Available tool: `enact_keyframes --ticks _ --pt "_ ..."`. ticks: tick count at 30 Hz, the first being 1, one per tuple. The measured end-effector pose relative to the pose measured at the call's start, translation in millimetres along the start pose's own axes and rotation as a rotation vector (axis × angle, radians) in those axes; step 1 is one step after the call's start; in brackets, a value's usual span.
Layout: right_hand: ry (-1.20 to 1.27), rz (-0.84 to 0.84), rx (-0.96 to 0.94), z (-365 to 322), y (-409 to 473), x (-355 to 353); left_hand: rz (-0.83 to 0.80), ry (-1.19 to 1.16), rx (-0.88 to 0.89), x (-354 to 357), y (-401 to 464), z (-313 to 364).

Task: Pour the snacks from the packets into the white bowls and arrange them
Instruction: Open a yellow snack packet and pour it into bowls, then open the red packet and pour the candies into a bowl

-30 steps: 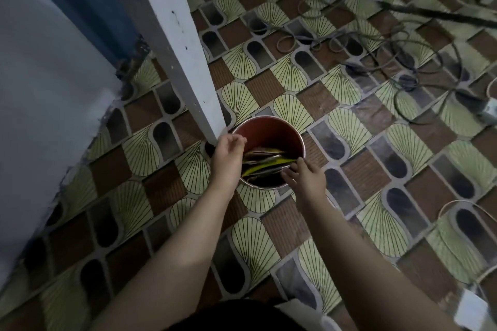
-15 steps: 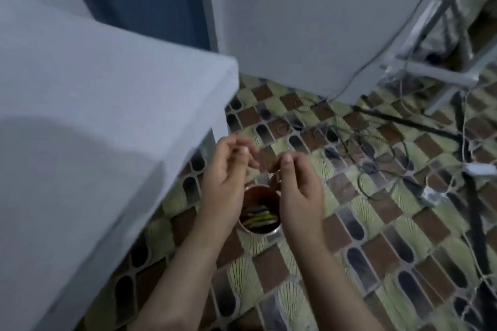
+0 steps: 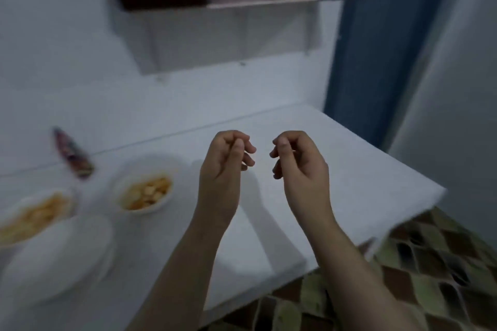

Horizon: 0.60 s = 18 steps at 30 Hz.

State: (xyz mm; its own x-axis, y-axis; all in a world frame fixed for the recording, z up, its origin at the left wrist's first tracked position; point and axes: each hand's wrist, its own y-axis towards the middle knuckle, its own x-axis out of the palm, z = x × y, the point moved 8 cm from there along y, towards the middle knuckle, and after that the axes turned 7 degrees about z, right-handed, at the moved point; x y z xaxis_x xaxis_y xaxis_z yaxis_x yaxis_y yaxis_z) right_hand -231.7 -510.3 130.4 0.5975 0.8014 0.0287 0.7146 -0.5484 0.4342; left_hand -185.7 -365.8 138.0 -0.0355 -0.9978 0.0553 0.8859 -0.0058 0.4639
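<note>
My left hand (image 3: 224, 166) and my right hand (image 3: 301, 164) hover side by side above the white table (image 3: 349, 169), fingers loosely curled, holding nothing. To their left a white bowl (image 3: 142, 191) holds yellow-orange snack pieces. Another white bowl (image 3: 32, 217) with pale orange snacks sits at the far left edge. A third white bowl (image 3: 53, 258) in front of it looks blurred and I cannot tell what is in it. A dark snack packet (image 3: 72, 153) lies behind the bowls by the wall.
A white wall shelf (image 3: 269, 2) with a dark box and pinkish containers hangs above the table. A blue door panel (image 3: 376, 62) stands at the right. Patterned floor tiles (image 3: 430, 277) show past the table's right corner.
The view swung up from the red bin of packets on the floor to the table. Both hands rose from the bin rim and now hang empty over the table.
</note>
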Motion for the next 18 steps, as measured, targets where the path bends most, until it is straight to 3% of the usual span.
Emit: enact_keyframes --ticks 3,9,14,18 --pt "0.044 -0.155 -0.003 -12 -9 93 0.173 0.088 0.004 -95 22 -2" --pt "0.052 -0.273 -0.014 -21 -30 258 0.418 0.259 -0.036 -256 55 -19" --pt "-0.001 -0.341 -0.064 -10 -35 354 0.445 0.437 -0.082 -341 106 -62" --pt "-0.115 -0.376 -0.086 9 -25 420 0.409 0.739 -0.154 -394 160 -118"
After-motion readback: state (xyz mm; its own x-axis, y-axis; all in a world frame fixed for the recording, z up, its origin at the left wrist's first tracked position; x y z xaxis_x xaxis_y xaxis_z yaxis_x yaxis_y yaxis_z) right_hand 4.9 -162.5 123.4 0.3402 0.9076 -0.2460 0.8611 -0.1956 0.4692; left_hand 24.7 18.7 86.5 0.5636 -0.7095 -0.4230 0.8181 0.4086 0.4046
